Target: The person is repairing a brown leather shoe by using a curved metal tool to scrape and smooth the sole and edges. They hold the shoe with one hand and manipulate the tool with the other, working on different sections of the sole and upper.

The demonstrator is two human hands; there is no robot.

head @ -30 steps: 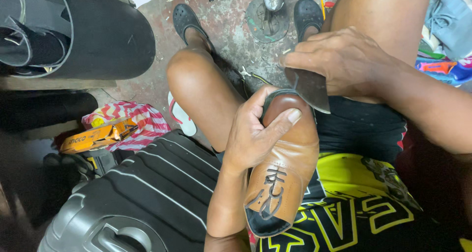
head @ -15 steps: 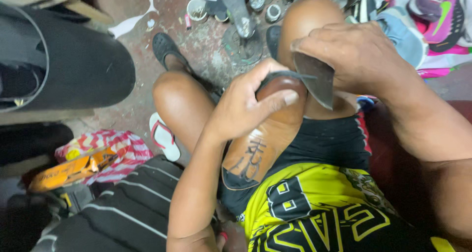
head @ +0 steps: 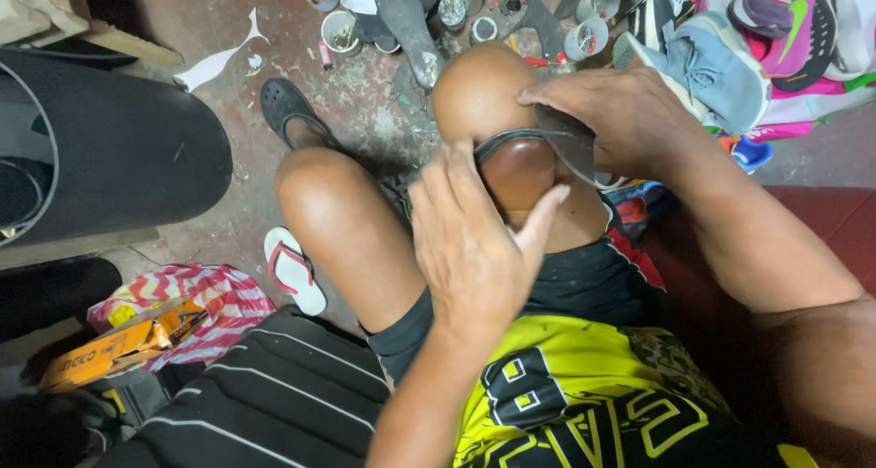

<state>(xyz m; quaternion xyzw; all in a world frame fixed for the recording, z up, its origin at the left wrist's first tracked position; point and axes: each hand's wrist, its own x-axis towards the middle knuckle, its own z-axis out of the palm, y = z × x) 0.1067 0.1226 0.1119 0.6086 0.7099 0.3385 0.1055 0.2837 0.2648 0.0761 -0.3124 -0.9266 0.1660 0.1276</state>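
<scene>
Left hand [head: 474, 249] wraps brown shoe [head: 520, 171] on right knee. Right hand [head: 620, 117] pinches flat blade [head: 561, 144] against shoe's far edge.

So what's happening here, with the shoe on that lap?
A seated person grips a brown leather shoe against their knee with the left hand. The right hand presses a flat metal blade at the edge of the shoe's dark sole. Around the feet, the floor holds small tins, other shoes and a sandal.
</scene>
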